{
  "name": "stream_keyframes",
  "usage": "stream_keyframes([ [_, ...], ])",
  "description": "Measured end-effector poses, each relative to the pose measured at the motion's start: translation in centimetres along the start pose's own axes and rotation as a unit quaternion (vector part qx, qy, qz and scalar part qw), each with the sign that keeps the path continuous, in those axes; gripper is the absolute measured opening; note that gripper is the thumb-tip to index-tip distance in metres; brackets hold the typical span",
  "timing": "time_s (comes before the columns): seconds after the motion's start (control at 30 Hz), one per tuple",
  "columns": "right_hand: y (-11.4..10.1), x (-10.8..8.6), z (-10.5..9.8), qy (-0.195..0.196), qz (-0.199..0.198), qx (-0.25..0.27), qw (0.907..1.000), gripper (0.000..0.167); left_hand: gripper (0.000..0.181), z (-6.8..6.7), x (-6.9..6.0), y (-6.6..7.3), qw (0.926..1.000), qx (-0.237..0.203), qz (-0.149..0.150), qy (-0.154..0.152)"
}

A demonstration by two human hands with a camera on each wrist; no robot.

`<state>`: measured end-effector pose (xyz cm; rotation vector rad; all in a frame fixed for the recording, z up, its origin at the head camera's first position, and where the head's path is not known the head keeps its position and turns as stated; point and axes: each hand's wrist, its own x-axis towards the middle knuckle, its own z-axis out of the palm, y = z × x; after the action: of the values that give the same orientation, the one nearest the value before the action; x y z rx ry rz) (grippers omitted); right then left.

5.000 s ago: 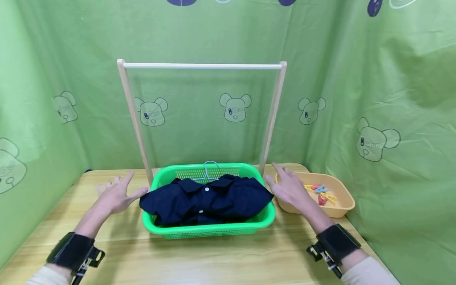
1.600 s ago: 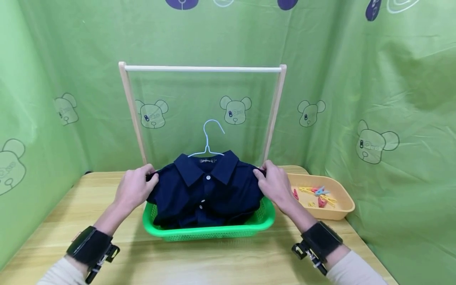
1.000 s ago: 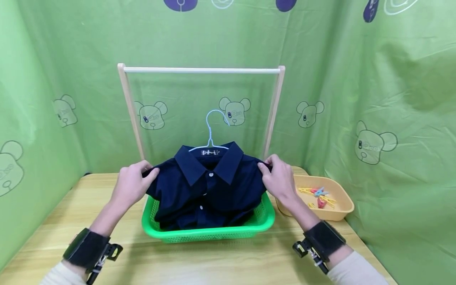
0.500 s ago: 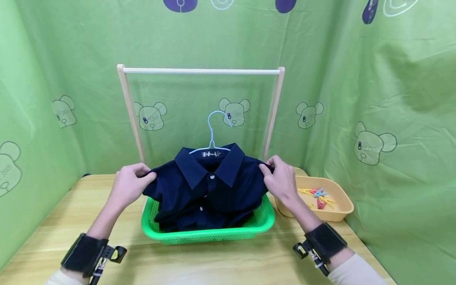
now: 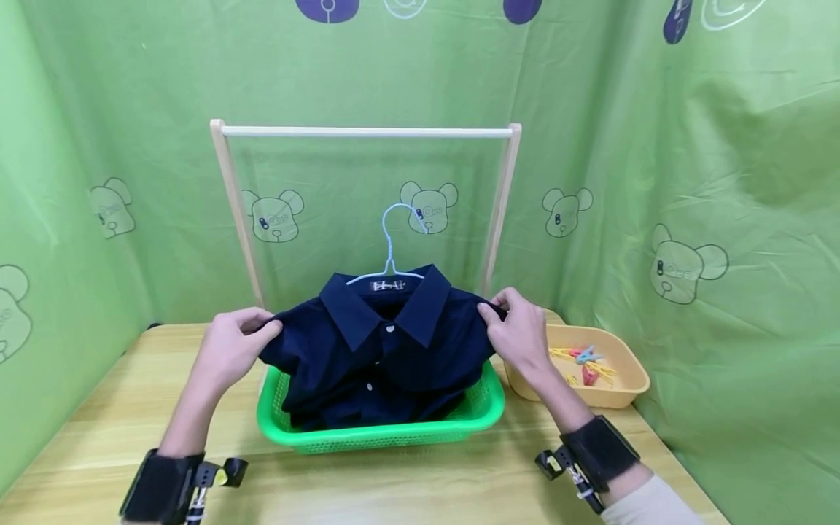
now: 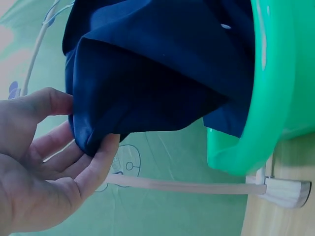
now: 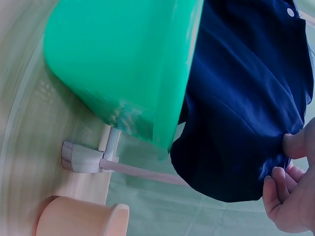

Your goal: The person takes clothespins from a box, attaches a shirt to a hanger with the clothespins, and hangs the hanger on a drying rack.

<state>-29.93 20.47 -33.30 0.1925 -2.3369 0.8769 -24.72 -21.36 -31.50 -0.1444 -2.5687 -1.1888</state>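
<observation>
A dark navy collared shirt (image 5: pixel 394 357) stands half raised out of a green basket (image 5: pixel 380 437), its lower part still inside. In its neck is a light blue wire hanger (image 5: pixel 390 251), hook upward. The left hand (image 5: pixel 230 346) pinches the shirt's left-side shoulder; in the left wrist view that hand (image 6: pixel 54 167) has its thumb and fingertips on the dark cloth (image 6: pixel 142 93). At the opposite shoulder the right hand (image 5: pixel 520 332) pinches the fabric. The right wrist view shows this hand (image 7: pixel 293 182) at the edge of the shirt (image 7: pixel 236 113), beside the basket (image 7: pixel 118 64).
Behind the basket rises a rack with a white bar (image 5: pixel 367 132) and wooden posts. An orange tray (image 5: pixel 607 397) on the right holds several clothespins (image 5: pixel 588 355). The wooden table (image 5: pixel 394 488) is enclosed by green curtains (image 5: pixel 367 80) with bear drawings.
Both hands, spread beside the basket earlier, have taken hold of the shirt's shoulders and raised its upper part and the hanger. Over the last half second the left hand has shifted slightly left.
</observation>
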Motion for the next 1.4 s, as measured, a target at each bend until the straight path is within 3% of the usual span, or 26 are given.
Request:
stream_keyframes([
  [0.3, -0.1, -0.4, -0.1, 0.004, -0.003, -0.004, 1.0000, 0.018, 0.038, 0.1, -1.0, -0.7, 0.9993, -0.007, -0.028, -0.023],
  [0.57, -0.3, -0.8, 0.2, 0.011, 0.011, 0.005, 0.9999, 0.019, 0.034, 1.1, -1.3, -0.6, 0.9988, -0.028, -0.034, 0.020],
  [1.07, -0.2, -0.7, -0.4, 0.010, 0.031, 0.007, 0.9994, 0.018, 0.035, 1.9, -1.0, -0.4, 0.9940, -0.075, -0.069, 0.041],
  [1.4, -1.0, -1.1, -0.5, 0.023, 0.058, 0.022, 0.9978, 0.019, 0.035, 1.8, -1.1, -0.7, 0.9969, -0.036, -0.059, 0.037],
])
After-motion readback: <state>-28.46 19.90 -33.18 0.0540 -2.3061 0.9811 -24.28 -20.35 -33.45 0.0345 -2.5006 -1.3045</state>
